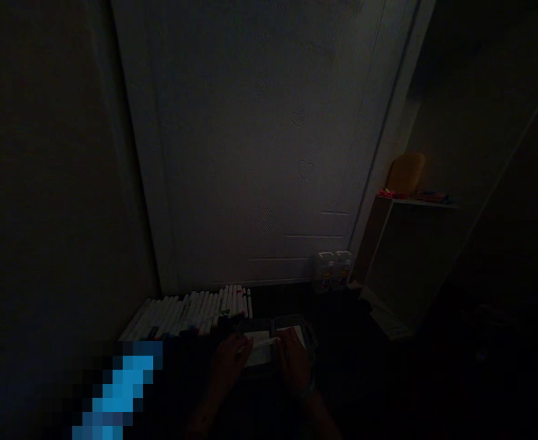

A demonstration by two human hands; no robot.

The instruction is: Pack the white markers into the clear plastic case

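Head camera view is very dark, but nearest to me I see my left hand [229, 366] and my right hand [294, 362] low in the frame, close together. Between them lies a thin white marker [262, 343]. My left hand is closed around its one end, while the fingers [283, 345] of my right hand are at the other end, and because of the dim light I cannot tell if the right hand really grasps it or only touches it. A band [305, 388] goes around my right wrist. Under my hands is a grey plastic tray [312, 336] with white paper [255, 351] inside it. Down to the left of my hands there is a blue patch [117, 385], too blurred to tell what it is. Just behind the tray, a long row of white markers [191, 313] lies side by side on the dark floor [296, 299], along the bottom of a white door [250, 134]. Near the door's right edge stand two white bottles [333, 270], and beside them is a white shelf [401, 256] with an orange object [405, 174] and small red and blue items [429, 197] on top
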